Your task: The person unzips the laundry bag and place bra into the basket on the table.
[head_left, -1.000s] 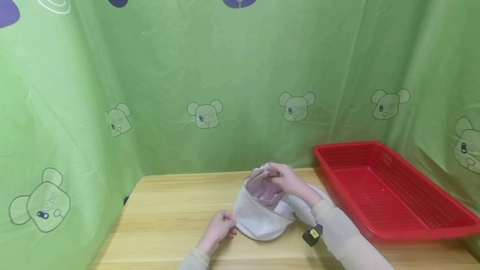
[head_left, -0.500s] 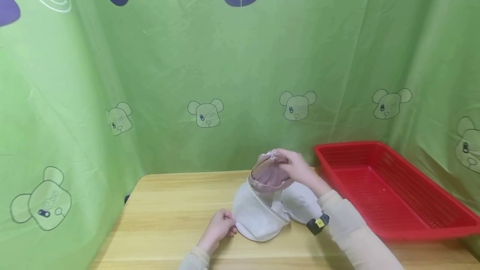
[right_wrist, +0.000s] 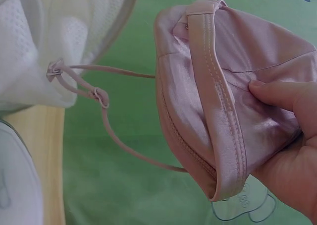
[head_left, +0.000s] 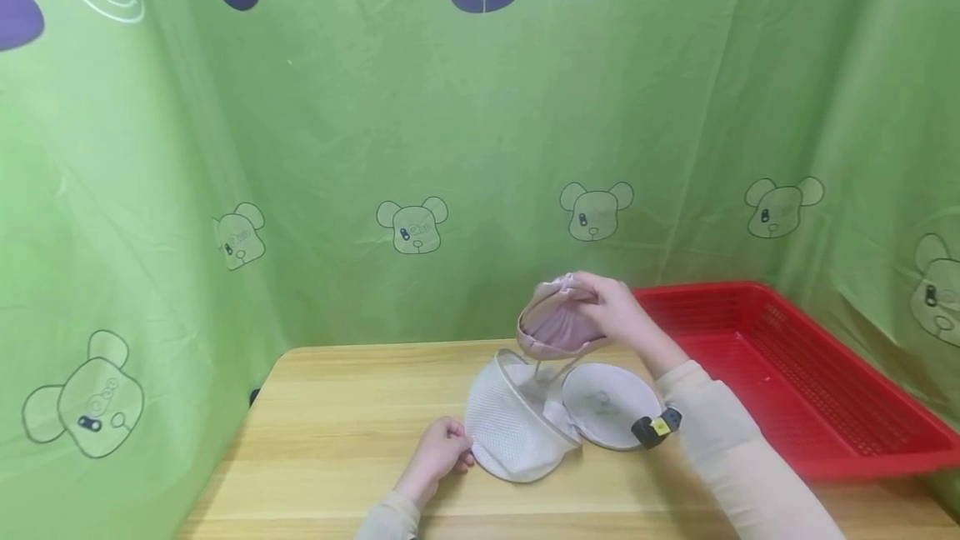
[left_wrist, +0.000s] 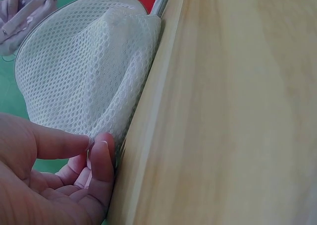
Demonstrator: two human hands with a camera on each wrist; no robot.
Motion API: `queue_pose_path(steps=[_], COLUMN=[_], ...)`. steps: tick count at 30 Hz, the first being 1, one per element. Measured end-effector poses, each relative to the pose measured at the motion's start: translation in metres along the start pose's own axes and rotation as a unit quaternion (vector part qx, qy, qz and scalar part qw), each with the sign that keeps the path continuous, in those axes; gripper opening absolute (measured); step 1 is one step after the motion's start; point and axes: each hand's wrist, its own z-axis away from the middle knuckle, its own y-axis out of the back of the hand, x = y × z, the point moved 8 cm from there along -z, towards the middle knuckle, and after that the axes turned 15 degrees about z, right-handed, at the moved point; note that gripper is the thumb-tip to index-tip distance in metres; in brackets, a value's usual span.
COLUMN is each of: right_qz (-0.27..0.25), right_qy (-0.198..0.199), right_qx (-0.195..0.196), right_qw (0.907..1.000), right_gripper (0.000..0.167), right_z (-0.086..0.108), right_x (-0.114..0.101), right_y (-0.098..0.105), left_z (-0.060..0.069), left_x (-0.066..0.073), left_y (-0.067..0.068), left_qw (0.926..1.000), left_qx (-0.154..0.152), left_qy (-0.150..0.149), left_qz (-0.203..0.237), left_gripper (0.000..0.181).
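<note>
My left hand [head_left: 435, 452] pinches the lower edge of a white mesh laundry bag [head_left: 510, 432] standing on the table. In the left wrist view the thumb and index finger meet at the bag's netting [left_wrist: 84, 71]. The bag's round lid [head_left: 607, 407] lies folded open to its right. Above the bag's mouth, my right hand [head_left: 618, 311] grips a pink satin bra [head_left: 558, 327]. From the bra [right_wrist: 178, 101], thin straps [right_wrist: 129, 148] with a slider run down to the bag's opening. Their far ends are hidden there.
A red plastic basket [head_left: 862, 461] with perforated walls stands on the right of the wooden table [head_left: 337, 415]. Green printed cloth [head_left: 480, 148] hangs behind and at both sides. A black device with a yellow mark [head_left: 656, 429] sits at the right wrist.
My right hand has risen and moved right, drawing the bra up out of the mesh bag. More of the lid now shows. The left hand has stayed at the bag's edge.
</note>
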Motion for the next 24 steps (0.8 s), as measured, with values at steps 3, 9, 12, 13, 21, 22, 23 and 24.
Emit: queue_pose_path(steps=[3,9,12,13,21,22,23,24], right_qz=[0.005,0.018,0.026,0.027,0.035,0.035,0.035,0.038], right_qy=[0.004,0.003,0.0,-0.002,-0.023,-0.027,-0.031,-0.031], right_qx=[0.006,0.011,0.014,0.014,0.004,0.002,0.001,0.002], right_qw=[1.0,0.9998,0.9996,0.9995,0.9991,0.999,0.9989,0.9988], right_gripper=[0.035,0.036,0.037,0.036,0.036,0.037,0.037,0.037], right_z=[-0.002,-0.005,-0.005,-0.006,-0.004,-0.004,-0.004,-0.003], right_x=[-0.002,-0.006,-0.007,-0.008,-0.004,-0.003,-0.001,-0.001], right_y=[0.009,0.028,0.038,0.041,0.06,0.062,0.064,0.066], left_z=[0.0,-0.001,-0.002,-0.003,-0.003,-0.003,-0.003,-0.004], left_x=[0.0,-0.001,-0.003,-0.004,-0.004,-0.004,-0.005,-0.005], left_y=[0.0,0.0,0.0,0.0,-0.001,-0.001,0.0,0.0], left_qw=[1.0,1.0,0.9999,0.9999,1.0,1.0,1.0,1.0], left_qx=[-0.001,0.002,0.004,0.005,0.005,0.005,0.005,0.006], left_qy=[-0.001,0.002,0.003,0.003,0.002,0.002,0.002,0.002], left_qz=[0.0,-0.005,-0.009,-0.01,-0.009,-0.008,-0.007,-0.007], left_gripper=[0.008,0.008,0.009,0.009,0.009,0.009,0.009,0.01])
